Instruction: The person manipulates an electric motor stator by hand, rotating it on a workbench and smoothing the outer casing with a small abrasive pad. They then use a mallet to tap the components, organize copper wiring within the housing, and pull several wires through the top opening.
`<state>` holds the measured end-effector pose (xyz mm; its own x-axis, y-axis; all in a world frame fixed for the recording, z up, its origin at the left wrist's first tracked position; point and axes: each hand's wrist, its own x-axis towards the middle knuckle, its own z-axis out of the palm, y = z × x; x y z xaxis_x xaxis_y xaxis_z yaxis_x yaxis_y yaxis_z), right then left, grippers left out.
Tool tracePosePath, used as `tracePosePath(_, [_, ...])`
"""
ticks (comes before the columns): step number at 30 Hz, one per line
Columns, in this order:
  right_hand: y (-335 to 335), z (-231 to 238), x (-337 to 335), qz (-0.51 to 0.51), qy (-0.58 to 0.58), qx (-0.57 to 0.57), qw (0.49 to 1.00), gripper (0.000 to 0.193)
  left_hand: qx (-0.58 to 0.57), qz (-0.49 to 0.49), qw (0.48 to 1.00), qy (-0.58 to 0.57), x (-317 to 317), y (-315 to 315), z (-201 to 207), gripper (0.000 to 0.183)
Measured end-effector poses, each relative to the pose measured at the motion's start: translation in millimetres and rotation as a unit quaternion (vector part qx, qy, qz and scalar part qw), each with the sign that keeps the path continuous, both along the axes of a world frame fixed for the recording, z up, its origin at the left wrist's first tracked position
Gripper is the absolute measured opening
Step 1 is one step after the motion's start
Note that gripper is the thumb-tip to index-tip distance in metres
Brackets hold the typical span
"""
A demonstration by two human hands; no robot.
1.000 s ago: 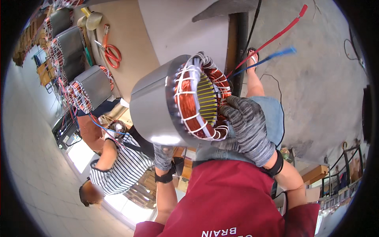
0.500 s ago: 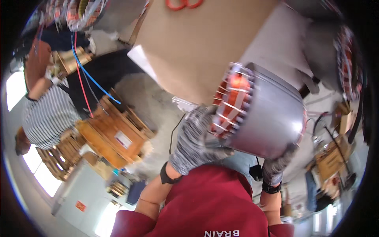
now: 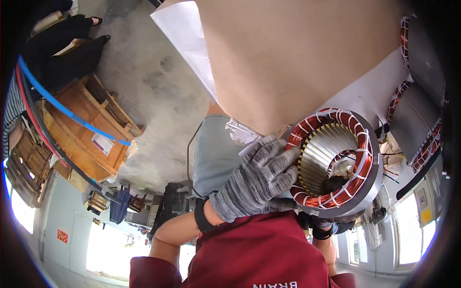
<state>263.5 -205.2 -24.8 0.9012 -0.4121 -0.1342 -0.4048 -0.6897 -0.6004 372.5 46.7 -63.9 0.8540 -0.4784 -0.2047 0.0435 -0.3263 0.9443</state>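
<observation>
Between my hands is a motor stator (image 3: 373, 169), a grey metal cylinder with a ring of copper windings (image 3: 363, 175) laced with white cord. Its open end faces me, showing the slotted bore with yellow slot edges. My left hand (image 3: 257, 178), in a grey knit glove, grips the left side of the winding ring, fingers over its edge and thumb low beside it. My right hand (image 3: 338, 225) holds the stator from below; the housing hides most of its fingers. Just beyond the stator lies brown paper or board (image 3: 288, 57) over a white sheet (image 3: 189, 33).
More stators (image 3: 415, 113) stand at the right rim. Blue and red cables (image 3: 72, 113) hang at the left, in front of a wooden crate (image 3: 79, 127). Behind it are pallets (image 3: 31, 168). A person in dark trousers (image 3: 62, 43) is at the upper left.
The stator has turned from side-on so its open end faces me, and shifted right and slightly down. Both hands kept hold. My view has swung, bringing the other stators at right into different positions.
</observation>
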Motion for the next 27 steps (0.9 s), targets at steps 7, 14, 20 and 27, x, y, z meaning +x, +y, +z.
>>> tracePosePath(7, [1.5,3.0,0.8,-0.002,0.011,0.011,1.0,0.078,0.052,-0.046,0.994,-0.089,13.8,-1.7,-0.5,0.045])
tracePosePath(14, [2.4,2.5,-0.5,-0.007,0.017,0.019,1.0,0.08,0.075,-0.111,0.99,-0.039,26.5,5.9,6.6,0.045])
tracePosePath(20, [2.5,4.8,-0.1,0.0,0.019,0.021,1.0,0.081,0.059,-0.115,0.992,-0.003,32.3,3.1,8.9,0.06])
tracePosePath(27, [-1.4,8.7,10.5,-0.002,0.0,0.006,1.0,0.082,0.014,-0.077,0.997,0.026,25.3,-3.2,6.5,0.061])
